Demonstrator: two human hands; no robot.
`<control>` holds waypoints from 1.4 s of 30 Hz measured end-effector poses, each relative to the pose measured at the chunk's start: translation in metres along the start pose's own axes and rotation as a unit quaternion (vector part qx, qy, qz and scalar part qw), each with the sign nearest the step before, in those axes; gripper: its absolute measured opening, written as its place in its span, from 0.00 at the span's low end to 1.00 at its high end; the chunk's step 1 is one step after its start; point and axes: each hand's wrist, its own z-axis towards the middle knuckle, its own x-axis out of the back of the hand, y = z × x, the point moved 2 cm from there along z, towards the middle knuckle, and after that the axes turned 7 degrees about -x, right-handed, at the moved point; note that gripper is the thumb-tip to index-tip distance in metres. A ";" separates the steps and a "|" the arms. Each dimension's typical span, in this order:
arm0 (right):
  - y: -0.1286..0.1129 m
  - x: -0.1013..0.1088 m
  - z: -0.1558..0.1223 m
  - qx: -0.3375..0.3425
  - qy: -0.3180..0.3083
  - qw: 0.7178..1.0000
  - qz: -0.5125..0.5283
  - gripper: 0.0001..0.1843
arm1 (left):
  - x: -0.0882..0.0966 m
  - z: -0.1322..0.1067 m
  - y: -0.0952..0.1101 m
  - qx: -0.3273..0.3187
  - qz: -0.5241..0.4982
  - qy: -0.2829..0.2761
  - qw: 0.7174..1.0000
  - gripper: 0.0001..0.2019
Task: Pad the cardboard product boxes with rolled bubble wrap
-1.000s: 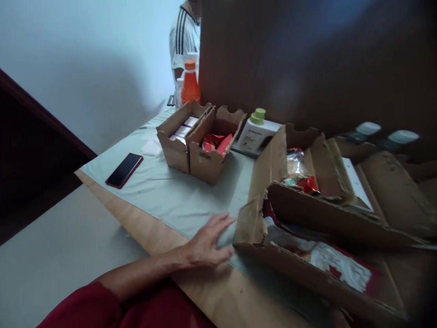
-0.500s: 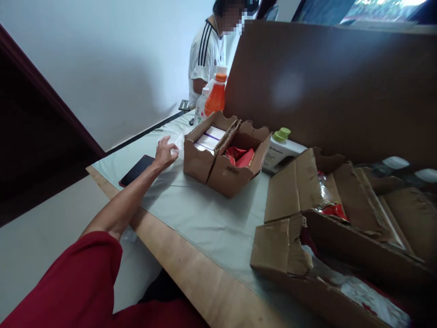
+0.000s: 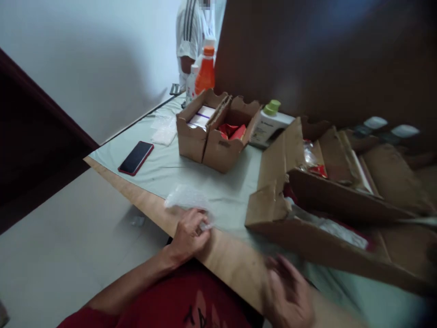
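Note:
My left hand [image 3: 188, 234] is closed on the near corner of a clear plastic bag [image 3: 186, 199] that lies on the wooden front edge of the table [image 3: 225, 257]. My right hand [image 3: 290, 296] hovers low at the table edge, blurred, with fingers spread and nothing in it. A large torn cardboard box [image 3: 307, 200] with wrappers inside lies just right of both hands.
Two small open cardboard boxes [image 3: 215, 132] stand mid-table, one with white packs, one with red packets. A red-cased phone [image 3: 135, 157] lies at the left, more clear bags [image 3: 164, 132] behind it. A white green-capped bottle [image 3: 271, 123] and an orange bottle [image 3: 205, 73] stand further back. A person [image 3: 193, 32] in a striped white shirt is at the far end.
My left hand came back from the far bags beside the phone to the front edge, bringing a clear bag. My right hand has entered view at the bottom.

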 end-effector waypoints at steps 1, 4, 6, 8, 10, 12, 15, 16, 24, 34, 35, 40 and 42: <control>-0.004 -0.012 -0.007 -0.018 -0.031 0.999 0.022 0.27 | -0.011 -0.003 0.011 0.007 -0.040 -0.029 0.999 0.07; -0.019 -0.040 -0.017 -0.010 -0.147 0.980 0.134 0.39 | -0.031 -0.011 0.038 0.064 -0.181 -0.094 0.977 0.03; -0.026 -0.042 -0.018 -0.035 -0.166 0.964 0.203 0.45 | -0.040 -0.019 0.049 0.138 -0.283 -0.118 0.942 0.02; -0.027 -0.037 -0.021 -0.119 -0.153 0.946 0.261 0.44 | -0.049 -0.031 0.055 0.221 -0.388 -0.126 0.886 0.09; -0.025 -0.032 -0.026 -0.213 -0.137 0.919 0.303 0.41 | -0.058 -0.045 0.059 0.283 -0.485 -0.134 0.817 0.16; -0.022 -0.030 -0.030 -0.263 -0.121 0.900 0.326 0.42 | -0.063 -0.057 0.062 0.319 -0.546 -0.154 0.759 0.20; -0.016 -0.025 -0.028 -0.256 -0.087 0.905 0.328 0.38 | -0.064 -0.065 0.061 0.342 -0.589 -0.193 0.706 0.24; -0.013 -0.021 -0.026 -0.247 -0.082 0.912 0.318 0.35 | -0.062 -0.063 0.059 0.348 -0.601 -0.198 0.692 0.25; -0.030 0.041 -0.008 -0.047 -0.252 0.964 0.073 0.11 | -0.052 -0.022 0.032 0.419 -0.590 -0.088 0.685 0.28; -0.011 0.048 0.036 0.082 -0.073 0.977 -0.181 0.17 | -0.020 -0.010 0.003 0.128 -0.028 -0.136 0.982 0.29; -0.002 0.050 0.036 0.092 -0.010 0.973 -0.211 0.16 | -0.016 -0.010 0.000 0.106 0.017 -0.137 0.985 0.31; 0.007 0.045 0.010 0.175 0.175 0.936 -0.251 0.12 | 0.001 -0.007 0.019 -0.002 0.059 -0.094 0.994 0.23; -0.007 0.024 0.000 0.209 0.145 0.934 -0.250 0.11 | -0.010 -0.004 0.033 -0.027 -0.004 -0.160 0.987 0.17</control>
